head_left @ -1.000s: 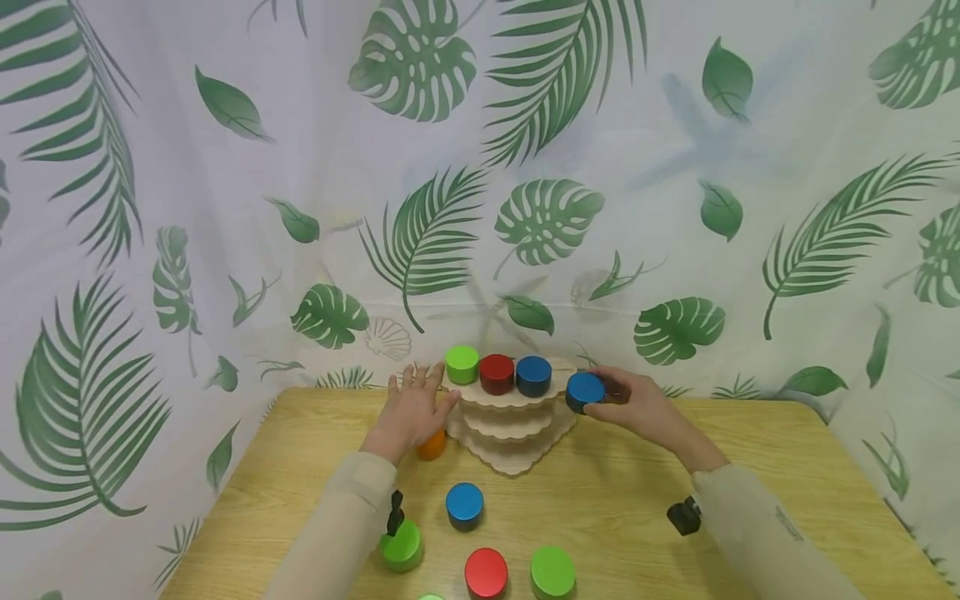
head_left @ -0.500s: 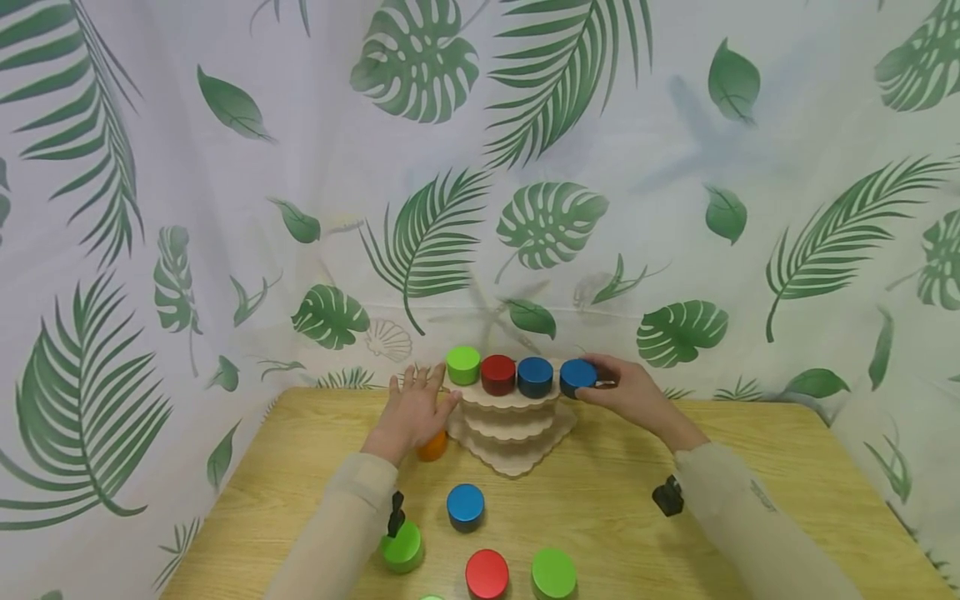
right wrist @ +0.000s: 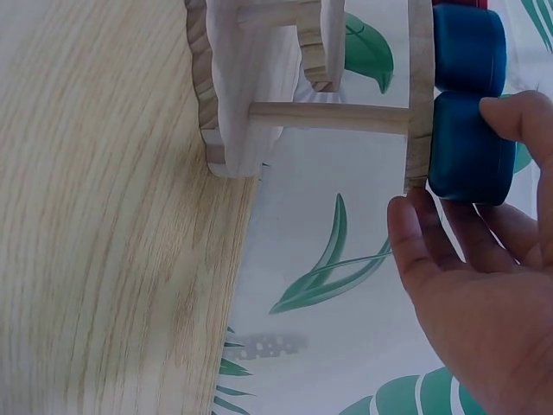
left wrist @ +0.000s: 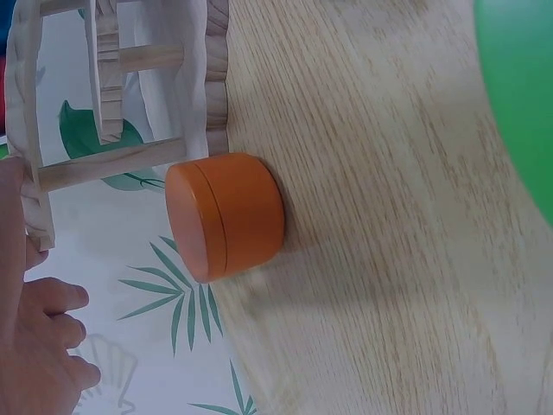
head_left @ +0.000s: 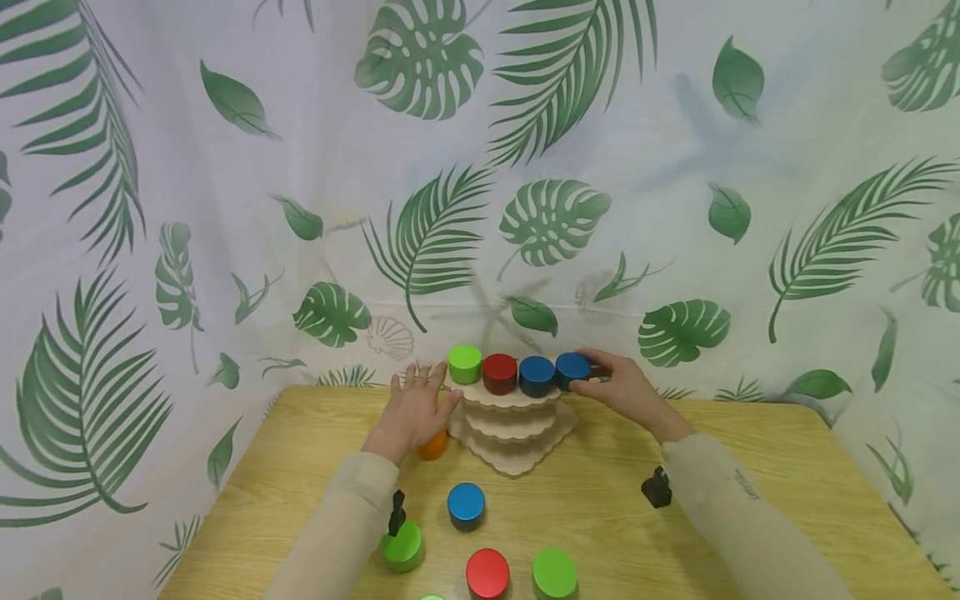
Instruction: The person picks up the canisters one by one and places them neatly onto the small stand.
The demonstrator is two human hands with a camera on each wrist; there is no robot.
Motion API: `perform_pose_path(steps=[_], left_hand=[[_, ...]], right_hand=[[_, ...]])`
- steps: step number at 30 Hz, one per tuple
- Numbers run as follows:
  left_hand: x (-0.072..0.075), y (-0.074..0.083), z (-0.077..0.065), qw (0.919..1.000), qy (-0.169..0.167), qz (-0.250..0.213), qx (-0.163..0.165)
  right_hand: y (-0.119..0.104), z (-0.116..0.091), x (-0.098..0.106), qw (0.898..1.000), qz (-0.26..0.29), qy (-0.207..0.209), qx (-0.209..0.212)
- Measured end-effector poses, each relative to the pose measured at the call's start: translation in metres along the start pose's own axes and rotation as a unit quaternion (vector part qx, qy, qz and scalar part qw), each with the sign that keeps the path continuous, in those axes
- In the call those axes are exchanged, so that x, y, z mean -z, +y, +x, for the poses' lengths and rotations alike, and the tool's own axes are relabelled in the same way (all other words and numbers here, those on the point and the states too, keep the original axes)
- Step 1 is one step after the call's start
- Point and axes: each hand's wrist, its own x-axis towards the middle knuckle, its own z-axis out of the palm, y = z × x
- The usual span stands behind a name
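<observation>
A wooden tiered stand (head_left: 513, 422) with scalloped shelves stands at the back of the table. Along its top shelf are a light green tin (head_left: 465, 364), a dark red tin (head_left: 499, 374) and a blue tin (head_left: 537, 377). My right hand (head_left: 628, 392) grips another blue tin (head_left: 573, 371) at the shelf's right end; in the right wrist view this tin (right wrist: 472, 149) sits against the shelf beside its blue neighbour, my thumb on its side. My left hand (head_left: 411, 414) holds the shelf's left corner between thumb and forefinger, other fingers spread. Below it stands an orange tin (left wrist: 226, 216), partly hidden in the head view.
Nearer on the wooden table (head_left: 622, 517) stand a blue tin (head_left: 467, 506), a green tin (head_left: 403, 546), a red tin (head_left: 487, 573) and another green tin (head_left: 554, 573). A further green lid is cut off at the bottom edge. A leaf-patterned cloth (head_left: 480, 208) hangs behind.
My right hand has carried its blue tin leftward and back, from beside the stand to the top shelf's right end, close to the other blue tin. My left hand has stayed put.
</observation>
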Motion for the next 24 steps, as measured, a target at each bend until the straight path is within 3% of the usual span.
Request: perform_pose_path(steps=[24], left_hand=[[0.002, 0.002, -0.001, 0.9999, 0.005, 0.010, 0.000]], right_hand=[[0.001, 0.014, -0.006, 1.000, -0.013, 0.010, -0.011]])
